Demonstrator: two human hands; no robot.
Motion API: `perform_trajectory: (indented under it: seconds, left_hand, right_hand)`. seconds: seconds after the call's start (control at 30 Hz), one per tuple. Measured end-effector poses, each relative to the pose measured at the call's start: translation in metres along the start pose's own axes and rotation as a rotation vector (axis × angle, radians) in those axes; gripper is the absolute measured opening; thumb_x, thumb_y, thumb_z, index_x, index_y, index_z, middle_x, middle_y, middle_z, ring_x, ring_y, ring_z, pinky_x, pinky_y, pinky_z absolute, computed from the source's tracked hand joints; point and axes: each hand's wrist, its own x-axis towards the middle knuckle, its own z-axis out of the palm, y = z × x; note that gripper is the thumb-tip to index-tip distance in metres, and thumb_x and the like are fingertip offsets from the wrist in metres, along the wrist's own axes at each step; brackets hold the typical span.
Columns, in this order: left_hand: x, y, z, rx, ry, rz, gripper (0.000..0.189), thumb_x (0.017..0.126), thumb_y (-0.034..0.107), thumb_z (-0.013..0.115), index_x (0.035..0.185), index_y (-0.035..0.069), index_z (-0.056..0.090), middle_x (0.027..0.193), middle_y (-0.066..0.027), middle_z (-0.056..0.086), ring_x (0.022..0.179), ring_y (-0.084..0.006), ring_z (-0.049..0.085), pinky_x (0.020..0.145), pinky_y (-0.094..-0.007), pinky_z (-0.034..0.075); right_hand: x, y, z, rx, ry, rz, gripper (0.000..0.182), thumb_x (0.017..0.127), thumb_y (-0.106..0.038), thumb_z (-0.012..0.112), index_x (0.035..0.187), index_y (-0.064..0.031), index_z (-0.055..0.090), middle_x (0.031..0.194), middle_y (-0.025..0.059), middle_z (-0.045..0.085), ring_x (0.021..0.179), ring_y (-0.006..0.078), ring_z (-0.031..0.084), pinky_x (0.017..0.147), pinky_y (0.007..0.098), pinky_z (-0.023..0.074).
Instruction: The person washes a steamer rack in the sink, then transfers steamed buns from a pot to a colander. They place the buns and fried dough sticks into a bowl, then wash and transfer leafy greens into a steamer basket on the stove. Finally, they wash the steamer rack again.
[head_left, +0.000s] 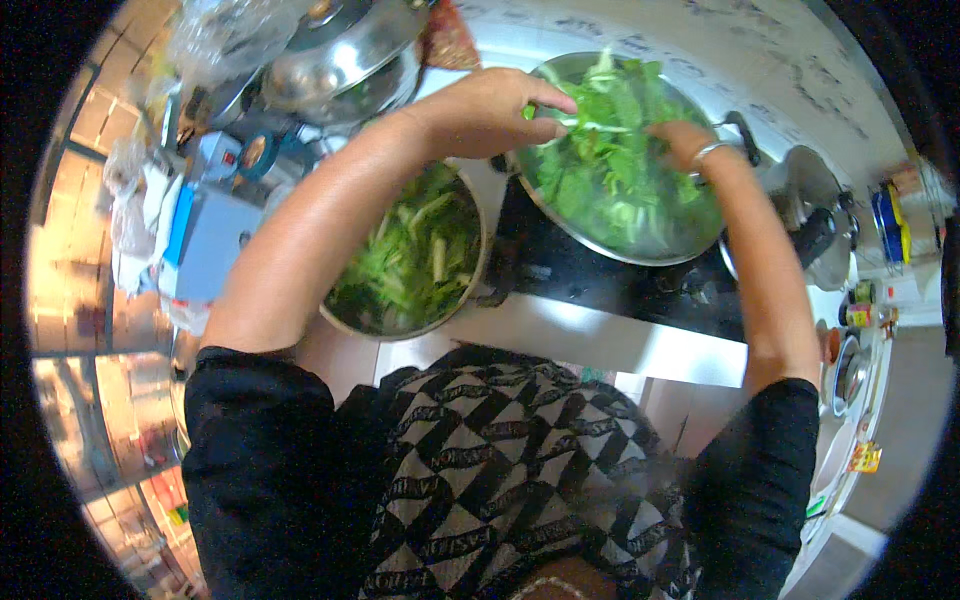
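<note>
Chopped leafy greens (600, 180) fill a wide metal pan (645, 261) on the black stove. Over the pan's left side, my left hand (517, 112) has its thumb and fingers apart, beside pale stems; whether it pinches a stem I cannot tell. My right hand (682, 146), with a bracelet at the wrist, reaches into the greens at the pan's right side, its fingertips partly hidden among the leaves. More greens (405, 262) lie in a round pot (484, 255) below my left forearm, which hides part of it.
A black stove top (592, 281) lies under the pan. To the right stands another metal pan (806, 202) with a dark handle. A metal pot with a lid (337, 64), plastic bags (225, 37) and a blue-grey box (217, 240) crowd the left. Small jars (859, 315) stand far right.
</note>
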Motion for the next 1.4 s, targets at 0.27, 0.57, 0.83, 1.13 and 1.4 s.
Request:
perform_trajectory:
  seconds: [0.27,0.57,0.83,1.13,1.4]
  left_hand:
    - [-0.042,-0.002,0.003,-0.123,0.049,0.081,0.033,0.086,0.025,0.048,0.115,0.009,0.053,0.098,-0.0166,0.061,0.09,-0.0265,0.058,0.08,-0.0334,0.045]
    - [-0.243,-0.067,0.035,0.087,0.168,-0.666,0.07,0.076,0.044,0.058,0.119,-0.007,0.038,0.109,-0.0259,0.052,0.101,-0.0355,0.051,0.088,-0.0381,0.041]
    - [-0.271,-0.074,0.125,-1.25,0.879,-1.161,0.057,0.074,0.027,0.066,0.116,-0.002,0.041,0.108,-0.0154,0.053,0.097,-0.0239,0.052,0.08,-0.036,0.045]
    - [-0.256,-0.093,0.148,-1.368,0.952,-1.21,0.066,0.071,0.035,0.069,0.119,0.0,0.04,0.113,-0.0138,0.051,0.099,-0.0235,0.052,0.083,-0.0339,0.043]
    - [-0.238,-0.082,0.121,-1.591,0.758,-1.406,0.078,0.066,0.041,0.072,0.123,0.001,0.036,0.112,-0.0145,0.052,0.098,-0.0257,0.054,0.082,-0.0388,0.046]
  right_hand:
    - [-0.007,-0.119,-0.103,0.483,0.25,0.02,0.024,0.083,-0.021,0.054,0.102,-0.0067,0.059,0.085,0.0075,0.062,0.073,0.0158,0.057,0.065,0.0282,0.0452]
    - [-0.003,-0.271,0.017,1.102,-0.084,-0.143,0.048,0.079,-0.024,0.062,0.111,0.009,0.047,0.097,0.0193,0.059,0.088,0.0209,0.059,0.076,0.0303,0.046]
    - [0.068,-0.311,0.053,0.762,-0.176,0.111,0.082,0.068,-0.054,0.062,0.118,0.0087,0.04,0.109,0.0264,0.052,0.105,0.0336,0.051,0.09,0.0348,0.0388]
    - [0.101,-0.317,0.082,1.079,-0.323,0.141,0.087,0.066,-0.055,0.064,0.123,0.0058,0.038,0.121,0.022,0.046,0.114,0.0302,0.044,0.096,0.0325,0.0328]
    - [0.105,-0.324,0.074,1.323,-0.488,0.154,0.069,0.073,-0.042,0.066,0.119,0.0041,0.044,0.115,0.0158,0.052,0.105,0.0213,0.049,0.091,0.0304,0.0375]
